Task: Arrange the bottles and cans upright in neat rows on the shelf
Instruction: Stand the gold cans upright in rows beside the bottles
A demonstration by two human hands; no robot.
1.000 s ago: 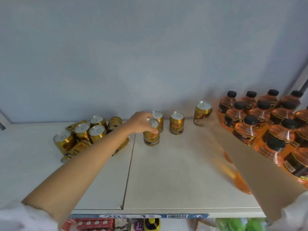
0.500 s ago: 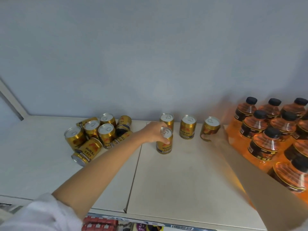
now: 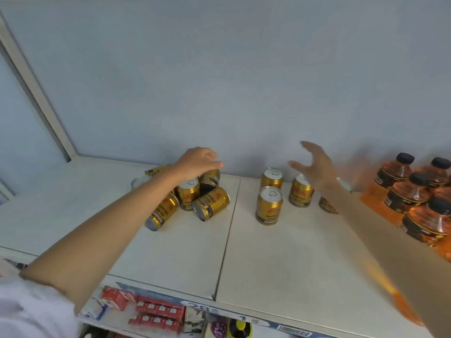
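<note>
The shelf (image 3: 280, 259) is a pale, flat board with a seam running front to back near its middle, and it carries all the drinks. At its right end stand the orange bottles (image 3: 412, 198), upright in close rows, each with a black cap and a dark label. On the left side of the seam is the heap of gold cans (image 3: 195, 196): some stand upright with silver tops showing, and at least two lie on their sides at the front. On the right of the seam stand the upright gold cans (image 3: 269, 206), one in front and others behind it in a row near the back wall; one is partly hidden by the right forearm. The left hand (image 3: 199, 162) hovers over the heap with fingers loosely bent, holding nothing visible. The right hand (image 3: 313, 164) is above the back row, fingers spread wide, empty and blurred.
</note>
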